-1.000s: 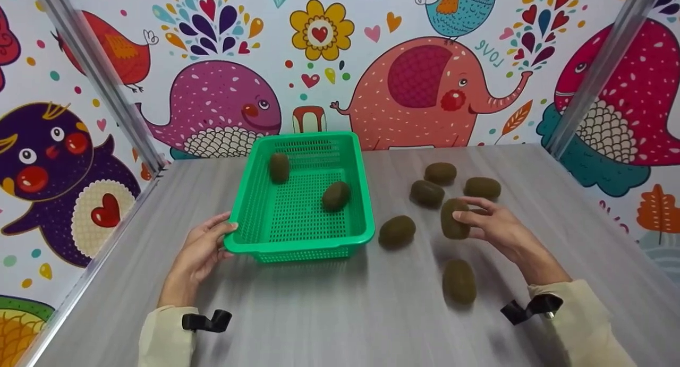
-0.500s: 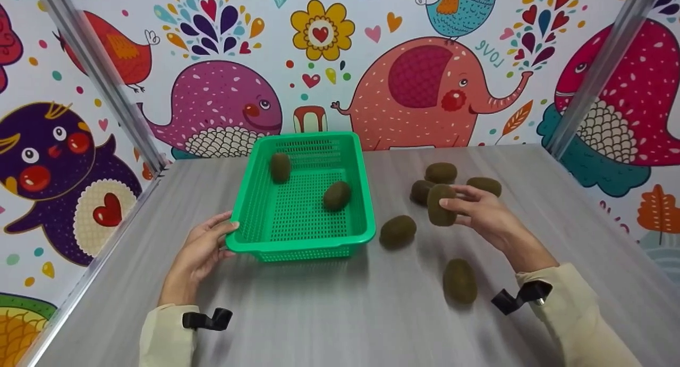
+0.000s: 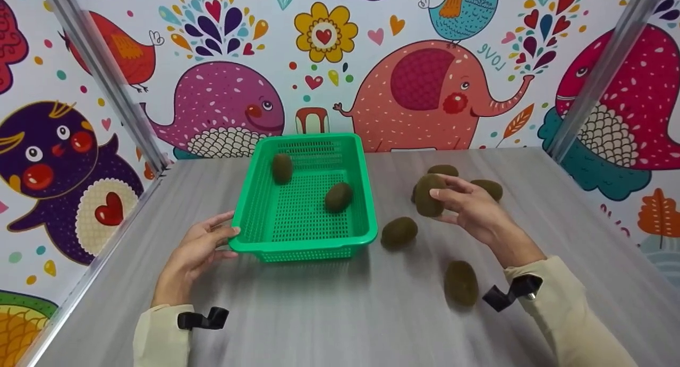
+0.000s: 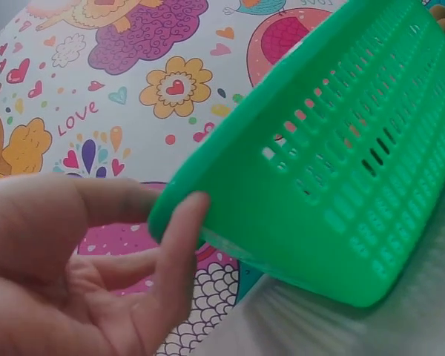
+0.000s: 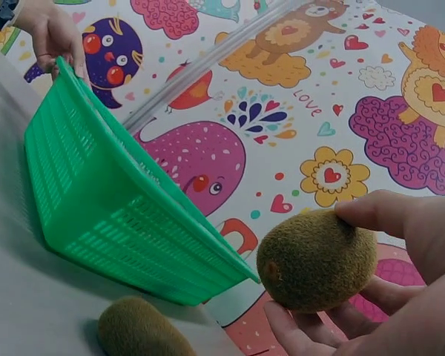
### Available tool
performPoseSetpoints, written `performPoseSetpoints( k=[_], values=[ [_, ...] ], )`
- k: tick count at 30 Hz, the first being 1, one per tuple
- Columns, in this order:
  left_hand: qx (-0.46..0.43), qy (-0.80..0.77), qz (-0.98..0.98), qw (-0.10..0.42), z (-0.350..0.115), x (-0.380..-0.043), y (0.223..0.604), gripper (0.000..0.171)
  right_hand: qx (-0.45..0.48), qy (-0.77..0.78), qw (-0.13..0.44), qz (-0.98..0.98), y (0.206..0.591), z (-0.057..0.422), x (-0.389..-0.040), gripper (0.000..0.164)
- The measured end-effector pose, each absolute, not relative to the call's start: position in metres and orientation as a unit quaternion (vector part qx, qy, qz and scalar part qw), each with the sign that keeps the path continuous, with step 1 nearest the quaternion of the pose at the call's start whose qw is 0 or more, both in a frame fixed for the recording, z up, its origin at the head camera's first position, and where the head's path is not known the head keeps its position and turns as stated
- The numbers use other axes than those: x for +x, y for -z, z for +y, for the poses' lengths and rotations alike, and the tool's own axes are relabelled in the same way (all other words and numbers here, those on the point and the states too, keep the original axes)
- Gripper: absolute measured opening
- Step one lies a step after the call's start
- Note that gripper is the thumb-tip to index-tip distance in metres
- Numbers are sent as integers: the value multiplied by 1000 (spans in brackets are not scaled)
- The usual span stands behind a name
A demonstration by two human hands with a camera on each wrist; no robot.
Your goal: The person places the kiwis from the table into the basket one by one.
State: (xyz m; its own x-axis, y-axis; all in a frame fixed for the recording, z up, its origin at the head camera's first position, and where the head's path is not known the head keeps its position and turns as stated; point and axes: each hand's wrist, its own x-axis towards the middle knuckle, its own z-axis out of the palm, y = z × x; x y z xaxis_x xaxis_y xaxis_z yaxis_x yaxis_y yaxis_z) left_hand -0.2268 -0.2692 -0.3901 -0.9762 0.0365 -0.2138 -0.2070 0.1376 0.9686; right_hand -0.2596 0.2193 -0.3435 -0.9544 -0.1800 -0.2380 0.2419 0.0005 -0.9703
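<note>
My right hand [image 3: 474,210] pinches a brown fuzzy kiwi [image 3: 428,196] between thumb and fingers, raised over the table right of the basket. The right wrist view shows this held kiwi [image 5: 315,259] up close, fingertips beneath it. My left hand [image 3: 199,246] grips the near left corner of a green plastic basket [image 3: 305,246]. In the left wrist view, thumb and fingers lie on either side of the basket rim [image 4: 208,167]. Inside the basket are two kiwis, one near the back left [image 3: 282,169] and one at the right [image 3: 338,197].
On the grey table, a kiwi [image 3: 399,232] lies beside the basket's right side and another kiwi [image 3: 460,283] lies nearer the front. Beyond the right hand are a kiwi [image 3: 486,189], a kiwi [image 3: 443,170] and one mostly hidden. A cartoon-printed wall [image 3: 329,101] stands behind.
My right hand has carried the kiwi leftward and slightly away from me, so it now covers most of one lying on the table. The left hand stays at the basket corner.
</note>
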Motion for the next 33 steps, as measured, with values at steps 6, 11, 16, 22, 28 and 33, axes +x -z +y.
performPoseSetpoints(
  k=[6, 11, 16, 22, 28, 33],
  values=[
    [-54, -648, 754, 97, -269, -225, 388, 67, 2, 714, 149, 684, 336, 205, -262, 73],
    [-64, -645, 755, 97, -269, -226, 388, 66, -11, 714, 154, 683, 332, 194, -264, 69],
    [-63, -648, 753, 96, -269, -227, 388, 65, -11, 719, 157, 677, 325, 182, -269, 70],
    [-57, -646, 755, 95, -268, -227, 388, 65, -7, 732, 151, 664, 316, 166, -274, 72],
    [-58, -652, 750, 94, -268, -226, 389, 64, -13, 732, 154, 664, 316, 150, -279, 66],
    [-59, -659, 744, 91, -268, -227, 390, 65, -19, 717, 145, 682, 316, 138, -286, 68]
  ],
)
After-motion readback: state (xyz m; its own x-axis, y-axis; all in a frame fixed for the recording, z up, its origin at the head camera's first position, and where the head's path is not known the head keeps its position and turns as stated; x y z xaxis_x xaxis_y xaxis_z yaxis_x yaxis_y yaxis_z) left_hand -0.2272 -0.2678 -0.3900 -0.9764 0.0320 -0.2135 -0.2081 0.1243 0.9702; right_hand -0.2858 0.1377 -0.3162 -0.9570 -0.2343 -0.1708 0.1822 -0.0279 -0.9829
